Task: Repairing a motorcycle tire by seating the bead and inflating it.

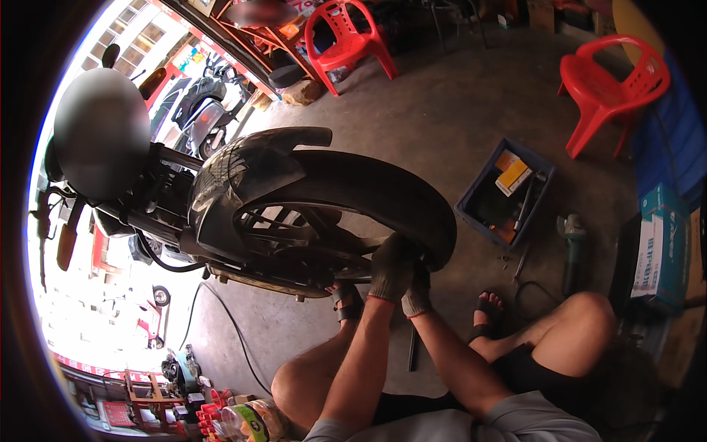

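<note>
A motorcycle wheel with a black tyre [383, 184] stands in front of me, under a dark mudguard [250, 166]. My left hand [392, 269], in a dark knitted work glove, is closed at the tyre's near lower side. Just right of it and partly behind it, my right hand [417, 292], gloved the same way, is also closed against the wheel area. Both hands' fingertips are lost in dark glove and shadow, so what they grip cannot be made out. A thin dark bar [413, 350] shows below the right wrist, between my forearms.
A blue crate [541, 214] with boxes and tools lies right of the wheel, beside an angle grinder [571, 247]. Two red plastic chairs, one the right-hand chair [611, 85], stand farther back. A teal carton [659, 250] is at far right. A black cable [236, 324] crosses the floor at left.
</note>
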Demonstrator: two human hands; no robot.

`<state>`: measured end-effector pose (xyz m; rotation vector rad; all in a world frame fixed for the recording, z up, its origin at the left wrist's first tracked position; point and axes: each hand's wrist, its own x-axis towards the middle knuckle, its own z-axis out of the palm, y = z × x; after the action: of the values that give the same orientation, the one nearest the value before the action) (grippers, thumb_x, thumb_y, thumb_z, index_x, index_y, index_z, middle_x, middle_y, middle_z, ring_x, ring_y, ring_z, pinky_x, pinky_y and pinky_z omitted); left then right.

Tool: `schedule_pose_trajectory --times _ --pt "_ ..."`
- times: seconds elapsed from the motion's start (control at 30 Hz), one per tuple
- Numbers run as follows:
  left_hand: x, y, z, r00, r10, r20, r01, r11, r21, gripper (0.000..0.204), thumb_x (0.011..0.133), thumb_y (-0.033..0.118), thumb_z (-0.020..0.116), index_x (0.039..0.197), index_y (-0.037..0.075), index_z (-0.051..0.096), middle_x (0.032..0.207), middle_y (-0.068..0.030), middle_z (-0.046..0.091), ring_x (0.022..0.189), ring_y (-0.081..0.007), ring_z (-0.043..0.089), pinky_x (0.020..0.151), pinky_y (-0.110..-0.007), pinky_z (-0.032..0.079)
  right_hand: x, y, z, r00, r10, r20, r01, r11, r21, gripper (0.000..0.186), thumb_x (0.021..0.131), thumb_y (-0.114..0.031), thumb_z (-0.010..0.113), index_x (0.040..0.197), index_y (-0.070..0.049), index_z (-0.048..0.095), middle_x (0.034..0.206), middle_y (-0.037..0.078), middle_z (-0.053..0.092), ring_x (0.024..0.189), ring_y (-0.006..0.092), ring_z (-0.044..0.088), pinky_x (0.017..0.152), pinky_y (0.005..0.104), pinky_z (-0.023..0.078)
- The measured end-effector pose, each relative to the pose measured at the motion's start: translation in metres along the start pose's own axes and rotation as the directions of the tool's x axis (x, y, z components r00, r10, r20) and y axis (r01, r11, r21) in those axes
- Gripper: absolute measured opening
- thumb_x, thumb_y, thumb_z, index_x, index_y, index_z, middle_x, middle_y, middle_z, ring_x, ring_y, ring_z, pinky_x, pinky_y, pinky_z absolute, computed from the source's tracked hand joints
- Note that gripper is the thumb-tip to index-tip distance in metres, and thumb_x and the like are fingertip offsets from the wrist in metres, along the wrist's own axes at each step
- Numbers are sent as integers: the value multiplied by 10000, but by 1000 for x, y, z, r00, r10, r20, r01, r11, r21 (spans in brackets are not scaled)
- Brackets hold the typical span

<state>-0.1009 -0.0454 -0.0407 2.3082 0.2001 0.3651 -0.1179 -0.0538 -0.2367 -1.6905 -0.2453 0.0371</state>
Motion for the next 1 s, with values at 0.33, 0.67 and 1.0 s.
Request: schedule_pose_trajectory --times 0.33,0.67,1.0 --pt "3 3 -6 997 -80 -1 79 985 -156 238 786 77 627 1010 0 621 942 -125 685 865 -179 658 758 -294 501 -23 2 -1 922 385 38 -334 744 579 363 993 -227 375 1282 -21 451 1261 94 521 1135 174 511 990 303 390" --pt "2 8 -8 998 61 35 -61 998 4 234 802 117 627 1002 -4 611 929 -114 677 860 -192 646 768 -313 493 -27 -15 10 998 15 59 -27 979 200 385 933 -127 447 1307 -35 439 1181 162 561 1116 273 539 947 354 423" --pt "9 51 -17 963 -213 -165 136 914 -382 301 867 201 607 1030 -50 583 950 -145 652 902 -202 609 808 -306 451 18 -38 43 978 -180 104 99 -38 -994 351 897 -246 525 1208 -85 523 1062 130 592 995 299 568 871 386 461"
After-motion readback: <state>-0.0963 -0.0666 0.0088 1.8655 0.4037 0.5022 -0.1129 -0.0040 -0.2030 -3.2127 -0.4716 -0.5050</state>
